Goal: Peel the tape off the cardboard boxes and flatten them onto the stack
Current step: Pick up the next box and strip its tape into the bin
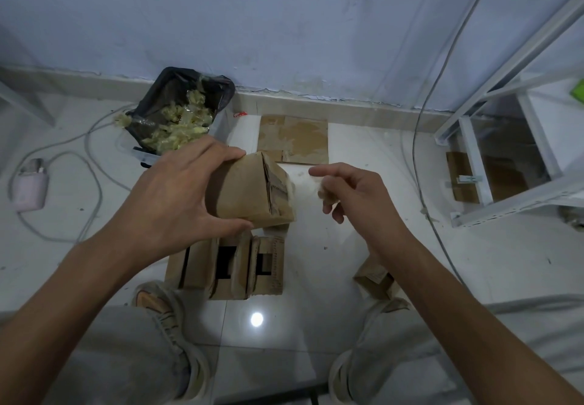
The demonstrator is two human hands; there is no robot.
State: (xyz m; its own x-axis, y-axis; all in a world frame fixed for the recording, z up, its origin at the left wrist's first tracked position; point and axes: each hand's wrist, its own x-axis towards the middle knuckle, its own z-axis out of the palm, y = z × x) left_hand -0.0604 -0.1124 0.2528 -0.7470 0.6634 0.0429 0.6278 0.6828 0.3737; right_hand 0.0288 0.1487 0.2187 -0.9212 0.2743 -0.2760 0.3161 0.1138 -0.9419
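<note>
Head view: the person's left hand [186, 196] grips a small brown cardboard box [256, 193] held above the white tiled floor [331, 246], thumb curled under its near lower edge and fingers [221, 152] wrapped over its far top edge. The box's end face, with its folded flaps and a torn seam, points toward the right hand [350, 196]. That hand sits just beside the box without touching it; its fingers are loosely curled, and a pale translucent scrap that reads as peeled tape [322, 189] appears to cling to the fingertips, though blur prevents confirming a firm pinch.

Flat brown cardboard stack [294, 139] lies on the floor beyond the box, near the wall. A black bag-lined bin of crumpled yellowish tape [177, 120] stands to its left. Three open-ended brown boxes [227, 265] wait in a row below the held box, and another small box [376, 278] lies beside the right forearm.

Judged step: tape removal on the held box. For a good result, the left hand keeps the box steady while the right hand drops the scrap in the bin, then picks up any remaining tape at a free end and pulls low along the seam, so the paper facing does not tear. Once the seam is free, the flaps open and the box presses flat onto the stack.
</note>
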